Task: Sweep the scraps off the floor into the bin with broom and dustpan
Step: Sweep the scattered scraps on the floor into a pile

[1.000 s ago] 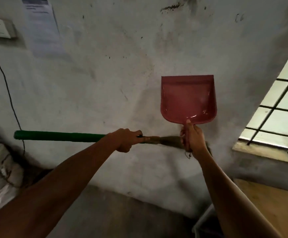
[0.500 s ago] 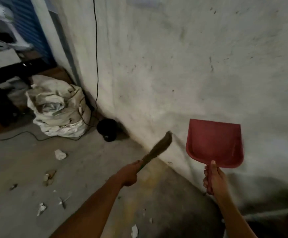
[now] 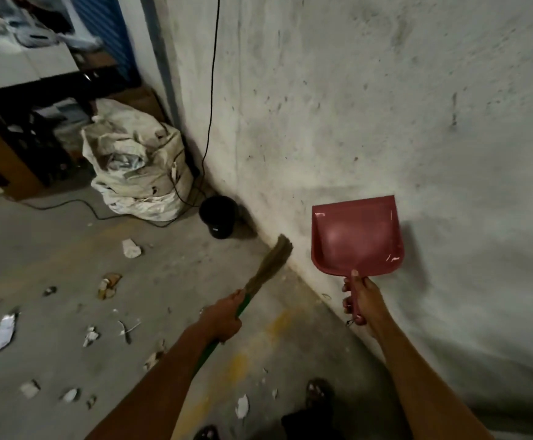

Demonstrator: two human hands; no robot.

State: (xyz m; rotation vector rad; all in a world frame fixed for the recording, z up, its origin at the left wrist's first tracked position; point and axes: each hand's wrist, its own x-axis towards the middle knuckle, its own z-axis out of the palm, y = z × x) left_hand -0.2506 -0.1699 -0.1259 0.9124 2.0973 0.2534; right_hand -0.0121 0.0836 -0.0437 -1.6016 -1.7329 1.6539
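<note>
My left hand (image 3: 223, 319) grips the broom (image 3: 266, 268), my right hand (image 3: 362, 298) the red dustpan (image 3: 355, 238), both raised near the black bin (image 3: 219, 215); scraps (image 3: 130, 248) lie left of the bin.

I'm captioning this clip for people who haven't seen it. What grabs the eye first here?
The red dustpan, held upright against the pale wall by the right hand, stands out most. Beside it the left hand raises a green-handled broom, bristles off the floor. Paper scraps litter the concrete at left, near a black bin.
</note>
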